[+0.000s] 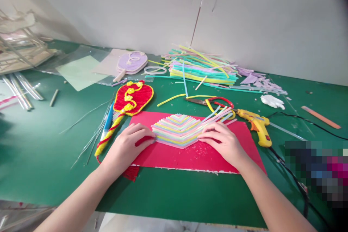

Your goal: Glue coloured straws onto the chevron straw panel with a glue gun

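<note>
Pastel pipe cleaners (178, 130), laid side by side in bent V-shaped rows, form a striped piece on a red foam board (165, 159). At its left edge my left hand (133, 139) is closed, thumb and fingertips pinching the ends of the rows. My right hand (221, 139) pinches the right edge, where longer loose ends fan out above the fingers. Small pale crumbs lie on the board below the piece. A red fan (133, 98) with yellow trim and flowers lies just beyond my left hand, its twisted handle beside my wrist.
A yellow glue gun (255, 125) with a black cord lies right of the board. Scissors (199, 101) with red and yellow handles rest behind it. Bundled pipe cleaners (202, 72) and a lilac fan (132, 61) lie at the back. Thin wires (94, 137) lie at left.
</note>
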{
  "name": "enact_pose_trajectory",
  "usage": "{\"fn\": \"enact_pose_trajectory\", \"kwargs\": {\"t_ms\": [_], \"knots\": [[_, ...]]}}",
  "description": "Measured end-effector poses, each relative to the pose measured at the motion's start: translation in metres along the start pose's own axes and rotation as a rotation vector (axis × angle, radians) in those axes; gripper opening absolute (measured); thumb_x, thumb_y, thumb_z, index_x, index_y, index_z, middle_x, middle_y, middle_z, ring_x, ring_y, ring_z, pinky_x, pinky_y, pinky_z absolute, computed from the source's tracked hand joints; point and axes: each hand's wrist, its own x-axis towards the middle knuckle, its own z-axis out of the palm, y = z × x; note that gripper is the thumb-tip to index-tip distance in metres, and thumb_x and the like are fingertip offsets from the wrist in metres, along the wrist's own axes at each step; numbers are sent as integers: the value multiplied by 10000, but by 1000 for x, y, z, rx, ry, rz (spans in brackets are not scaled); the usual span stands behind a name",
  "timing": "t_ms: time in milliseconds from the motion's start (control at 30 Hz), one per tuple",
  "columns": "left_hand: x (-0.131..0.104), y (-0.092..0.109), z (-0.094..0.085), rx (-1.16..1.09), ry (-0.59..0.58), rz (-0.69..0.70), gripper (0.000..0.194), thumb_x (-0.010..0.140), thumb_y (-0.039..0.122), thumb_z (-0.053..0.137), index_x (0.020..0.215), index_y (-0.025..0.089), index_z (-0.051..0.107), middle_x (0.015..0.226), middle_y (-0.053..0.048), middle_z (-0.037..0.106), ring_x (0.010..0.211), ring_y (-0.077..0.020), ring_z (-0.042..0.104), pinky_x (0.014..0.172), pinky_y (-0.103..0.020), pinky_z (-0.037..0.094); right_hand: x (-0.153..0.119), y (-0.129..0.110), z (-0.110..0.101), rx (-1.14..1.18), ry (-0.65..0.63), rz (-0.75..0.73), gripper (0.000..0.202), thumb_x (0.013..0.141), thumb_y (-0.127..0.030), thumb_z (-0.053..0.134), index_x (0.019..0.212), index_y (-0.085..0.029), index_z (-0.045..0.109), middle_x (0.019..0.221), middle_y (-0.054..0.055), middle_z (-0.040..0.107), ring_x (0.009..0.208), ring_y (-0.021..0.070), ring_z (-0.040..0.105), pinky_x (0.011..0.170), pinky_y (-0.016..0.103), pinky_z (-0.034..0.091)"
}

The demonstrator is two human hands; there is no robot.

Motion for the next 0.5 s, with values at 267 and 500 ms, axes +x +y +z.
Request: {"fn": "enact_pose_trajectory", "kwargs": {"t_ms": [267, 500], "knots": [[-6, 2, -1, 188, 48, 124, 164, 933, 257, 508, 933, 196, 661, 911, -38, 655, 815, -171, 570, 774, -308, 450, 0, 1, 0, -4, 0, -6, 104, 858, -209, 624, 899, -226, 717, 881, 37, 641, 895, 168, 585, 807, 339, 519], [-8, 6, -3, 344, 29, 203, 282, 980, 247, 389, 960, 170, 659, 919, -58, 679, 818, -190, 573, 728, -319, 426, 0, 0, 0, 2, -4, -5, 107, 856, -198, 624, 905, -227, 714, 887, 37, 643, 899, 168, 589, 810, 338, 517]]}}
